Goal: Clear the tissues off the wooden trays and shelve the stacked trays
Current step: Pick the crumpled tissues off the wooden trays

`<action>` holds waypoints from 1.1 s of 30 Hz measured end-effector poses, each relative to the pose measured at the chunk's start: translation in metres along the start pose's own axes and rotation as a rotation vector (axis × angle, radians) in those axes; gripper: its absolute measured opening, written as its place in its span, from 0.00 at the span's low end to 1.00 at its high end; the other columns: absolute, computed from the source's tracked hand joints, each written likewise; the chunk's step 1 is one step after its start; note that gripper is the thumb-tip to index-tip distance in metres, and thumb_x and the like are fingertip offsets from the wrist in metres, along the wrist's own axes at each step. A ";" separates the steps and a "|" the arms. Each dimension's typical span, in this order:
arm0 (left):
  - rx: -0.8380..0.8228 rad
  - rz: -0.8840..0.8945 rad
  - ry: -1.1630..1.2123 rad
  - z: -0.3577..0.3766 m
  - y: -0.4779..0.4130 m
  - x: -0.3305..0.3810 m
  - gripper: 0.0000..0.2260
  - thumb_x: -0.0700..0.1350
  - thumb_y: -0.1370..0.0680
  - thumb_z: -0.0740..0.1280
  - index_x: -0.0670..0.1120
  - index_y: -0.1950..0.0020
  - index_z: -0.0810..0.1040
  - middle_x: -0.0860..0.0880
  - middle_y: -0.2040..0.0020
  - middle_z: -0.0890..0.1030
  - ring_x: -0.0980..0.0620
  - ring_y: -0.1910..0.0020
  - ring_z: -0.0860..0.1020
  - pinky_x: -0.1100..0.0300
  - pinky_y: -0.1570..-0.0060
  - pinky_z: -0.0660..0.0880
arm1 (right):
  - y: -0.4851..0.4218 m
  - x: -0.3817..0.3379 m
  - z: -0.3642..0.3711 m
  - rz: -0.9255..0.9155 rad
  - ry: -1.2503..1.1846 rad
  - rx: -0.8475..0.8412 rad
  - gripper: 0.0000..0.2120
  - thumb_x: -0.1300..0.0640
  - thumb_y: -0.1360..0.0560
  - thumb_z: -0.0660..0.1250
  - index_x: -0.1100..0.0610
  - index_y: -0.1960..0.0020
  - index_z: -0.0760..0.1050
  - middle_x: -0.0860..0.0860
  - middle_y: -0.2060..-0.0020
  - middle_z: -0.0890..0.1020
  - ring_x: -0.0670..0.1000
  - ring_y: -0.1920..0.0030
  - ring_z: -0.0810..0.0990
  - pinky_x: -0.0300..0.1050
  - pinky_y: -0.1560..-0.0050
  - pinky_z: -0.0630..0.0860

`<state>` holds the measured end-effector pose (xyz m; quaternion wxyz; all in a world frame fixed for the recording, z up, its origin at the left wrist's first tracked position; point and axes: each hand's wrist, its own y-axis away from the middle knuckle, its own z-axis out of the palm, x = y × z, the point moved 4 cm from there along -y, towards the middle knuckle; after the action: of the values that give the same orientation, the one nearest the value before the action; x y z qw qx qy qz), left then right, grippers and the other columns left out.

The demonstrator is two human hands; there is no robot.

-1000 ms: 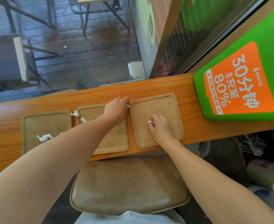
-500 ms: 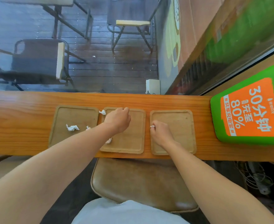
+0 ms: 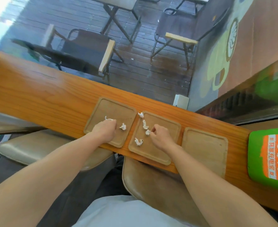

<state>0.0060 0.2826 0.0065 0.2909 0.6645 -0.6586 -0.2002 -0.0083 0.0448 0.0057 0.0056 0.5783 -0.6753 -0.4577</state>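
**Two hands among tissue scraps on three wooden trays**

Three wooden trays lie in a row on a long wooden table (image 3: 36,95); the middle tray (image 3: 166,154) serves as the landmark. The left tray (image 3: 102,108) sits just beside it on one side, the right tray (image 3: 205,145) just beside it on the other, its surface bare.

On the middle tray lie crumpled white tissue bits: one at its far left corner (image 3: 141,114), a longer one (image 3: 145,124) nearer the centre, one (image 3: 148,132) touching the right hand's fingertips, and one (image 3: 138,142) towards the near edge. The right hand (image 3: 161,138) rests on this tray, its grip curled nearly closed; whether it has hold of anything I cannot tell.

Over on the left tray, the left hand (image 3: 104,131) has its grip pinched on a tissue strip (image 3: 108,119). Another scrap (image 3: 123,126) lies between that hand and the middle tray.

Beyond the right tray stands a green sign (image 3: 256,161) with an orange panel reading "80%" above smaller Chinese characters, too blurred to read.
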 end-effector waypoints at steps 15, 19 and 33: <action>0.225 -0.049 0.120 -0.005 -0.009 -0.032 0.07 0.49 0.17 0.56 0.45 0.47 0.67 0.44 0.56 0.79 0.42 0.63 0.76 0.50 0.68 0.72 | -0.023 -0.008 0.018 0.027 0.058 0.058 0.06 0.54 0.19 0.62 0.52 0.44 0.66 0.52 0.51 0.76 0.52 0.54 0.76 0.52 0.54 0.78; 0.222 -0.048 0.124 0.006 -0.020 -0.039 0.12 0.54 0.18 0.56 0.47 0.41 0.65 0.45 0.55 0.77 0.42 0.62 0.76 0.51 0.68 0.71 | -0.034 -0.010 0.026 0.064 0.095 0.094 0.10 0.51 0.18 0.61 0.53 0.40 0.68 0.53 0.49 0.75 0.54 0.52 0.76 0.55 0.50 0.79; 0.124 -0.045 0.123 0.020 -0.026 -0.047 0.13 0.54 0.17 0.53 0.46 0.47 0.68 0.45 0.52 0.75 0.42 0.55 0.76 0.50 0.60 0.73 | -0.037 -0.016 0.034 0.039 0.323 0.168 0.05 0.53 0.19 0.59 0.52 0.53 0.67 0.51 0.54 0.74 0.53 0.56 0.73 0.46 0.62 0.67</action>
<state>0.0106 0.3256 -0.0311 0.2845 0.7070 -0.6354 -0.1241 0.0076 0.0812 -0.0286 0.0747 0.6294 -0.7126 -0.3008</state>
